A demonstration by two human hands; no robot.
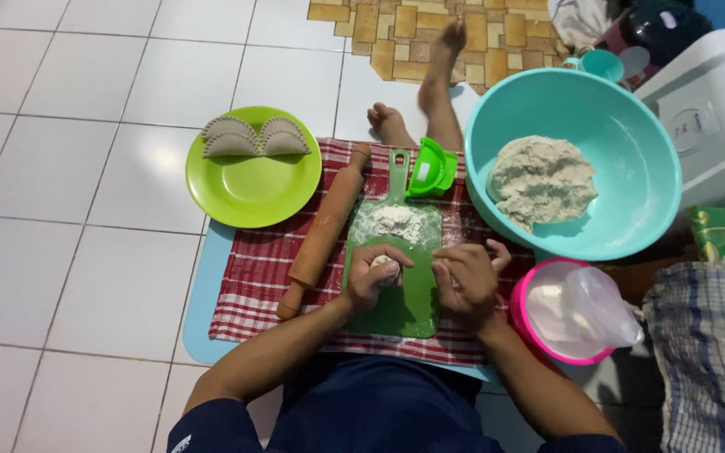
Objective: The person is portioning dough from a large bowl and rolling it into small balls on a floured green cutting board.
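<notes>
The left hand [377, 274] curled its fingers around a dough ball [384, 267] on the green cutting board [404, 306]. The right hand [465, 275] rested just beside it, fingers bent, grip unclear. A rolling pin [325, 228] lay left of the fingers.

Green cutting board [402, 302] is looking like smooth matt plastic, dusted with powdery white flour [394, 222] near the handle end. Left hand [375, 277] is curling round a small dough lump [383, 267] — soft, pale, matt. Rolling pin [322, 232] is showing as plain wood, brown, unvarnished-looking. Checked cloth [253, 277] underneath is reading as woven fabric, red and white. Lime plate [253, 189] and big turquoise basin [623, 159] are shining as glossy plastic; dough mass [541, 180] in the basin is looking rough, crumbly. Green dumpling press [431, 170] — glossy plastic too. Floor tiles [60, 210] are gleaming, glazed white ceramic.
</notes>
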